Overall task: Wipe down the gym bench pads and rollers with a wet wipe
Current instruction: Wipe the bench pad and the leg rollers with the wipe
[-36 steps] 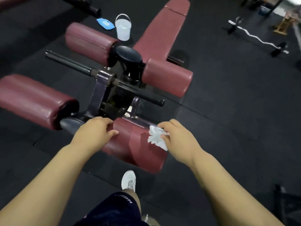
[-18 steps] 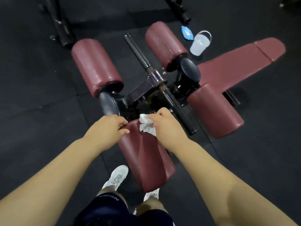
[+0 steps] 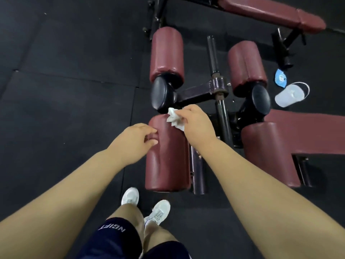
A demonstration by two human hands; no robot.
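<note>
While the right hand [image 3: 196, 126] pinches the bunched wipe [image 3: 174, 119] onto the far end of the roller [image 3: 168, 156], the left hand [image 3: 136, 141] sits on that roller's left flank. Its fingers are loosely bent, tips touching the vinyl, grasping nothing I can make out. So the wipe's at the roller's far edge, just short of the black cap [image 3: 161, 94] beyond it.

Step in hand, I'd say: wiping this roller, w/ most of the job prob. ahead. To do it well, open the wipe out flatter; bunched like that, only a small patch meets the vinyl. Drag in long overlapping strokes from the far end back toward the shoes [image 3: 130, 196]. Then work round the curve, incl. the underside and end faces, which get missed. The left hand should brace the roller so it doesn't spin away under pressure. Press firmly, don't flick, and refold to a clean face once it greys.

Containers: a clear bucket [image 3: 291, 94] w/ a thin handle sits on the floor [image 3: 65, 90], well right of the roller and a bit beyond it. Can't tell if there's water in it; it looks pale and see-through, nothing distinct inside. A blue pack [image 3: 281, 78], prob. the wipes, lies just past the bucket. The pad [image 3: 308, 133] runs off to the roller's right.
</note>
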